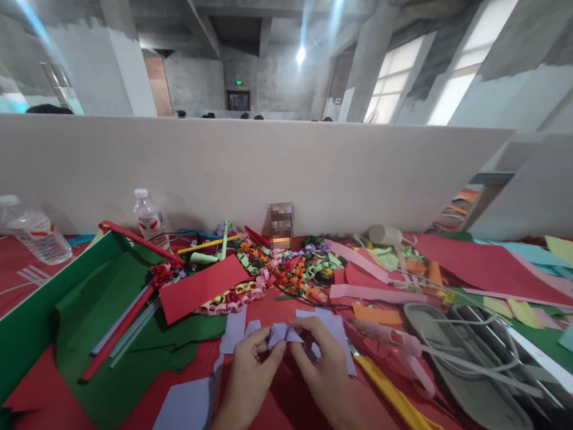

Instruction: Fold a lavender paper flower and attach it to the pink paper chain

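Purple paper [277, 335], between left grip [252, 361], right grip [326, 359]

Lilac paper [279, 333], folded, seemingly peaked, pinched between hands [253, 363] [325, 357].

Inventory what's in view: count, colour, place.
Table: one, red, foreground
Dividers: at least two, white, behind table
Bottles: two, clear, left
Paper: many, red, green, lilac, across table
Tubes: two, red, left
Chains: many, multicoloured, centre
Strips: several, pink, right
Glue gun: one, pink, right
Tool handle: one, yellow, right
Case: one, grey, lower right
Lamps: two, white, ceiling
Windows: several, white, both sides
Sign: one, green, far wall
Folded paper: one, lilac, lower centre
Left hand: one, gripping folded paper's left side
Right hand: one, gripping its right side
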Tool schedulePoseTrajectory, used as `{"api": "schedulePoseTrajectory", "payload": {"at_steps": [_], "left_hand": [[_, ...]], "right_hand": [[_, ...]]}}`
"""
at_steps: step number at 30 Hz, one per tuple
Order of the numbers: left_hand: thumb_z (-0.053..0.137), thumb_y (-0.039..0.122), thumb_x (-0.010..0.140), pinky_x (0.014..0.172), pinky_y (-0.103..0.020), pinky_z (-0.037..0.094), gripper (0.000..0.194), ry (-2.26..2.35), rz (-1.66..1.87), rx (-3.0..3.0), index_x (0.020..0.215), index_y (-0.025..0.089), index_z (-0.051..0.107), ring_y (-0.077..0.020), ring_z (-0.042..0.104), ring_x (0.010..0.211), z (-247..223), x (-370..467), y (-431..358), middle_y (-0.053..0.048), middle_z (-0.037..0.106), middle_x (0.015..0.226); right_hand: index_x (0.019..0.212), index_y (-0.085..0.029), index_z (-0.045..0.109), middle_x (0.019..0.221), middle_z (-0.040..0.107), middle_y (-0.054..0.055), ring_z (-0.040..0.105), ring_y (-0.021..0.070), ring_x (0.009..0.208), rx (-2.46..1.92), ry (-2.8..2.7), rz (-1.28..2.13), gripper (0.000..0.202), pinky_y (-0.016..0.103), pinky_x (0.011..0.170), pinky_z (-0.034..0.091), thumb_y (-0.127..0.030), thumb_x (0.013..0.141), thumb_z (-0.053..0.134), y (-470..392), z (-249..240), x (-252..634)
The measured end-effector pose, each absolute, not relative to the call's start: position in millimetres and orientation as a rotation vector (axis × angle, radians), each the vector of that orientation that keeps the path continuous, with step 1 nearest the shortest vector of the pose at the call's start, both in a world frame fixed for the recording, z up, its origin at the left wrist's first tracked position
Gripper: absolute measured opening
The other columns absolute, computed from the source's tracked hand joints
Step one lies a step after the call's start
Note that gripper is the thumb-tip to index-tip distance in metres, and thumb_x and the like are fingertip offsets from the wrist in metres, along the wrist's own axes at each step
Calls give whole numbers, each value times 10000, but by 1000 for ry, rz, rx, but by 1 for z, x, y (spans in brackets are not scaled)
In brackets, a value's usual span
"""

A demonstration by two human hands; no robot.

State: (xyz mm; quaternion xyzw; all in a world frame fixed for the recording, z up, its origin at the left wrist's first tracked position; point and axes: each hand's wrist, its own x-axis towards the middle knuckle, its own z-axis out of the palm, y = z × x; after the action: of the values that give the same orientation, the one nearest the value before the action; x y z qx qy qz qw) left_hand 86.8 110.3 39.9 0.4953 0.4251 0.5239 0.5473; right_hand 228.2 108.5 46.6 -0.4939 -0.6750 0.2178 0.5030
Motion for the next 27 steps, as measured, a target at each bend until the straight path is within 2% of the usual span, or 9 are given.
{"api": "schedulePoseTrajectory", "payload": {"at_steps": [4,7,10,13,18,20,22,27], "left_hand": [[734,397,784,763,-290,538,315,980,1246,1112,962,137,742,-237,703,836,40,86,112,-75,760,872],[799,435,705,712,-280,536,419,1057,1254,1048,963,110,739,-219,690,775,36,86,114,-86,755,873],[835,444,656,666,-262,528,495,1108,1260,967,993,95,732,-184,660,698,31,85,116,-48,727,777],[833,461,666,648,-248,524,486,1069,1264,898,984,107,734,-156,634,649,30,83,117,-8,679,685],[816,455,720,781,-297,554,426,874,1292,772,980,128,737,-196,675,838,37,81,115,-92,734,940],[810,440,740,785,-301,563,406,855,1305,756,977,119,738,-201,679,854,38,80,115,-104,737,954],[821,417,737,769,-291,569,403,876,1300,767,987,113,739,-191,681,821,37,79,116,-95,742,912],[850,415,697,784,-312,592,442,919,1304,706,1009,124,732,-200,698,826,30,78,119,-79,751,895]], "right_hand": [[980,-213,672,826,650,30,582,176,688,-1158,-1662,439,157,268,627,492,-166,873,566,110,45,230],[1029,-230,692,917,663,55,634,188,773,-1122,-1737,363,193,278,671,530,-161,900,565,113,40,234],[1141,-253,689,1005,658,80,653,206,898,-1089,-1841,264,278,311,768,556,-143,927,550,115,33,237],[1295,-277,623,1058,651,98,640,234,968,-1081,-1960,183,404,370,827,561,-128,927,547,115,32,237],[1429,-273,513,1171,622,134,619,286,1013,-1125,-2078,133,579,451,847,558,-111,874,548,109,41,234],[1444,-273,499,1192,612,135,609,298,1025,-1130,-2102,156,619,468,866,547,-106,851,554,106,44,234],[1442,-276,502,1209,597,130,599,291,1053,-1127,-2089,242,605,456,897,535,-109,861,541,104,46,233],[1344,-276,590,1181,599,96,594,231,1096,-1116,-1836,606,396,361,947,506,-212,976,458,105,48,231]]}}
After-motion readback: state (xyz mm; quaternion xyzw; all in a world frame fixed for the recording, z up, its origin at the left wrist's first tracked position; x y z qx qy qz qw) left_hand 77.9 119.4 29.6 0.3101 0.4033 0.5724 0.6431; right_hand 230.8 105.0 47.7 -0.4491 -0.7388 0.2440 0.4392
